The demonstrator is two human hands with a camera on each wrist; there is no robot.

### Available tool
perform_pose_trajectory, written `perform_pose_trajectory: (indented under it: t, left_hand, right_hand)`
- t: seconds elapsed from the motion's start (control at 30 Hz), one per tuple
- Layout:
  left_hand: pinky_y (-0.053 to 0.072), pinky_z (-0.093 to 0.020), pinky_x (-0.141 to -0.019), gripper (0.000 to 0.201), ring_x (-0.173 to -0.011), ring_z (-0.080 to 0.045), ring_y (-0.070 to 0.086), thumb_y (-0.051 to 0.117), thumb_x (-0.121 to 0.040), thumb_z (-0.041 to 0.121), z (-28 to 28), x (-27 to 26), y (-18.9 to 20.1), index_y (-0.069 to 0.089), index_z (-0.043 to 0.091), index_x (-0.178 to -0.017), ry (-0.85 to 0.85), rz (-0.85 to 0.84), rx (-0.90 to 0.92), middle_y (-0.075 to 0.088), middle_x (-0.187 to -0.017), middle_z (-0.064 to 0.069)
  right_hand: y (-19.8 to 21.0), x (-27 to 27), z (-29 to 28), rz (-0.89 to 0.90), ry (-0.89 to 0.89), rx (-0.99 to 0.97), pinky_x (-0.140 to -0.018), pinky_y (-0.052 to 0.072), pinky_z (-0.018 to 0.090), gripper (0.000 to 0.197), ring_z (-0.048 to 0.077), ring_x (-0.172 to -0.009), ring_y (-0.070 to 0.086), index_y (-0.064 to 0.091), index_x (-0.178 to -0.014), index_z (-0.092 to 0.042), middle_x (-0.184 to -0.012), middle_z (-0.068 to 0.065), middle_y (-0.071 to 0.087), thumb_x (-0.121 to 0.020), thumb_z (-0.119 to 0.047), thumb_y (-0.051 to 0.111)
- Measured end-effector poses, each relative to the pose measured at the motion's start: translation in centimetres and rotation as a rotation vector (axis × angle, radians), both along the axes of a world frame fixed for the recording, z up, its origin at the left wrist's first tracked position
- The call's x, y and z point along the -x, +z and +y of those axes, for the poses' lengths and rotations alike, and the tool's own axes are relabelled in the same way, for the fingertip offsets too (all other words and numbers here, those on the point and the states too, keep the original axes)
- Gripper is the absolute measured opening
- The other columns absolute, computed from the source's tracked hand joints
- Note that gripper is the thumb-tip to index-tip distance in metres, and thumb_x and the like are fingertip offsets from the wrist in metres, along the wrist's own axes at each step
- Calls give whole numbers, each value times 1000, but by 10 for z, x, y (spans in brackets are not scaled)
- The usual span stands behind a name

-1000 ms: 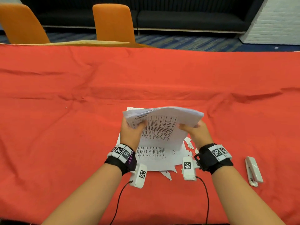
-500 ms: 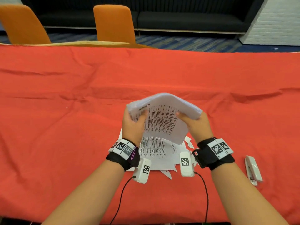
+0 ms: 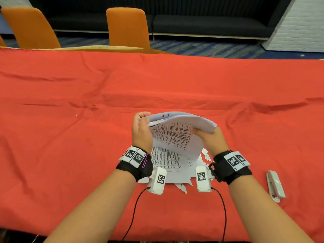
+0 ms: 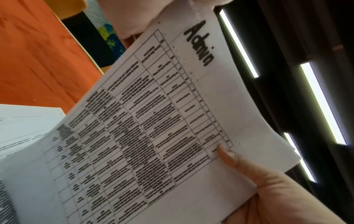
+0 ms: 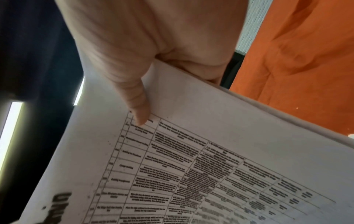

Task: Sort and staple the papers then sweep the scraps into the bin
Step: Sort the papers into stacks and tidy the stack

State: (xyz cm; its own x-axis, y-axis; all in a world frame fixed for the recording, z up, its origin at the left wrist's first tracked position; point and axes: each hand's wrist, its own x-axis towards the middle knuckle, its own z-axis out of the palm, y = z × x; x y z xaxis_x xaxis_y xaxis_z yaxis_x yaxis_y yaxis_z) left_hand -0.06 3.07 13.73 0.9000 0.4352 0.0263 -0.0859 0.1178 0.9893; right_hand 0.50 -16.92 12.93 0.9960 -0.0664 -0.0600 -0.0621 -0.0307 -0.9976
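Observation:
A thick stack of printed papers [image 3: 177,135] is held up above the red tablecloth [image 3: 78,146], tilted with its printed face toward me. My left hand [image 3: 141,128] grips its left edge, fingers curled over the top. My right hand [image 3: 207,138] holds the right edge, thumb on the printed face. In the left wrist view the front sheet [image 4: 153,136] is headed "Admin", with the right thumb [image 4: 229,156] on it. The right wrist view shows that thumb [image 5: 138,106] pressing the page [image 5: 191,166]. More sheets [image 3: 168,163] lie flat below, with torn scraps [image 3: 181,187] around them.
A white stapler [image 3: 275,185] lies on the cloth right of my right wrist. Two orange chairs [image 3: 128,27] stand behind the table's far edge, with a dark sofa [image 3: 210,23] beyond. No bin is in view.
Both hands have lifted the stack higher and farther from me and tipped it more upright. The left fingers now curl over its top left edge.

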Motion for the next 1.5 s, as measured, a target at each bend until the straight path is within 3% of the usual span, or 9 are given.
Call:
perform_pose_trajectory:
  t: [0.1, 0.23, 0.4, 0.6, 0.77, 0.9, 1.03, 1.3, 1.5]
  left_hand:
    - [44, -15, -62, 21, -70, -4, 58, 38, -85, 2, 6, 0, -1, 57, 10, -86, 33, 42, 17, 62, -80, 4]
    - [44, -35, -70, 28, -79, -24, 56, 38, -81, 6, 17, -6, -9, 61, 20, -75, 91, 75, 47, 61, -85, -16]
    - [52, -41, -85, 47, -97, -29, 65, 30, -95, 51, 12, 5, -11, 62, 18, -83, -29, 24, -17, 73, -95, -10]
    - [48, -36, -95, 82, -108, -22, 61, 36, -71, 85, 14, 16, -35, 51, 18, -116, -229, -101, -223, 62, -113, -13]
    - [47, -30, -80, 14, -88, 7, 58, 58, -89, 40, 11, 10, -31, 54, 35, -102, -177, -33, -422, 61, -96, 17]
    - [52, -29, -89, 18, -100, -8, 64, 53, -95, 14, 8, -1, -12, 58, 23, -111, -154, -47, -218, 68, -105, 6]
    - [52, -37, -92, 24, -103, -14, 65, 59, -89, 15, 9, 3, -30, 57, 30, -107, -162, 21, -147, 68, -108, 3]
    - [50, -32, -89, 16, -97, -11, 64, 58, -93, 14, 3, 0, -30, 60, 21, -107, -85, 108, -83, 67, -99, 12]
    - [40, -44, -104, 23, -109, -22, 55, 73, -81, 31, 36, -25, -20, 52, 27, -89, 119, 178, 229, 60, -108, 2]
  right_hand:
    - [-1, -1, -3, 5, 2, 18, -82, 52, 33, 23, 15, -86, 66, 72, -102, 1, -98, 13, 72, -80, 4, 69]
    - [-1, 0, -5, 15, -19, -24, -86, 54, 36, 22, 19, -90, 68, 71, -102, -2, -103, 16, 73, -81, 0, 70]
    - [1, -3, -4, 25, -34, -14, -89, 52, 40, 19, 21, -91, 68, 72, -100, -5, -102, 13, 73, -81, -3, 71]
    - [2, -18, -6, 52, -105, 8, -91, 53, 53, 14, 31, -94, 70, 72, -93, -11, -102, 16, 73, -79, -9, 73]
    - [5, -23, -5, 43, -51, -14, -91, 54, 51, 11, 29, -92, 71, 74, -85, -18, -93, 8, 75, -79, -8, 73]
    - [10, -20, -5, -11, 0, -87, -81, 57, 34, 22, 14, -83, 71, 72, -91, -20, -91, 0, 75, -79, -1, 71]
    - [-10, -14, -11, 74, 60, -103, -88, 55, 39, 38, 21, -95, 69, 69, -109, -8, -106, 11, 73, -73, -2, 77]
    - [-40, -18, -6, 149, 35, -113, -89, 52, 40, 29, 25, -94, 67, 72, -91, -16, -99, 9, 73, -65, -8, 80]
    - [-71, 4, -37, 270, -60, -169, -67, 52, 24, 21, 16, -71, 65, 67, -95, -10, -86, 6, 70, -76, -9, 75]
